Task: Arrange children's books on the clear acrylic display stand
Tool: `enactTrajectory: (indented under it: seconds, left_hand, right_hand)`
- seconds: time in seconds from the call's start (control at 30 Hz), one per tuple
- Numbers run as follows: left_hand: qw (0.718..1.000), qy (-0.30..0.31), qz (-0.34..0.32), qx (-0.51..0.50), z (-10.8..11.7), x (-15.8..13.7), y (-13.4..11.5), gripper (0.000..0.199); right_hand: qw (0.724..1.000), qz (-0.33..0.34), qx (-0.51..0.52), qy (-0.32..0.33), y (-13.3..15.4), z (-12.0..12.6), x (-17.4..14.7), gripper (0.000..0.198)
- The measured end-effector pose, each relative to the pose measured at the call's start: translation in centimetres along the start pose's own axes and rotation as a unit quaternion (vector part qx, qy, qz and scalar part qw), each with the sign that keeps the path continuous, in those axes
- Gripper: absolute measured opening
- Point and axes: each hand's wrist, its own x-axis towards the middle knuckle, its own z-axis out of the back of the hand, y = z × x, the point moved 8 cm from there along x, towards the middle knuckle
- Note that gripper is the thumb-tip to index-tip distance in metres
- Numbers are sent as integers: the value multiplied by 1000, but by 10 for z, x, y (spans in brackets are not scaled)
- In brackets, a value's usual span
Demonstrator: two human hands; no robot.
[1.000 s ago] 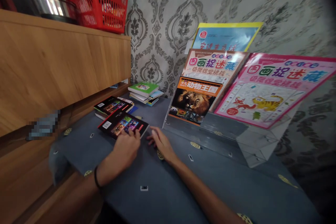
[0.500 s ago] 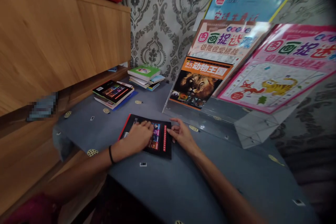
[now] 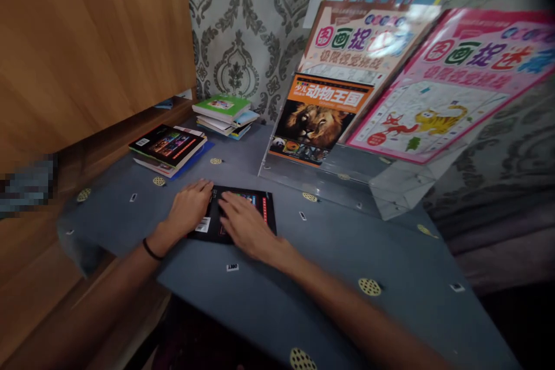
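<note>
Fingers of left hand [image 3: 188, 208] and right hand [image 3: 243, 225] spread flat, gripping nothing, pressed on black book [image 3: 260, 214]. Lay flat on blue table [image 3: 329, 254], near front edge. Stacked books [image 3: 167, 147] further left, picture books [image 3: 323, 121] propped behind.

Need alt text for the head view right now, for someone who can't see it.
Both hands lie flat on a black book on a blue-grey tablecloth: left hand at its left edge, right hand across the cover. Two book stacks sit beyond by a wooden cabinet; a clear stand at right displays a lion book and picture books.
</note>
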Motion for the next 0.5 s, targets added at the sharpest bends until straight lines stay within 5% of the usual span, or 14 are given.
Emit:
enactTrajectory:
  seconds: [0.17, 0.5]
  left_hand:
    - [1000, 11, -15, -16, 1, -1, 1, 46]
    - [1000, -8, -12, -24, -1, -1, 3, 45]
  right_hand:
    - [999, 3, 6, 40, 15, -20, 25, 61]
    - [992, -126, -24, -17, -65, 11, -36, 66]
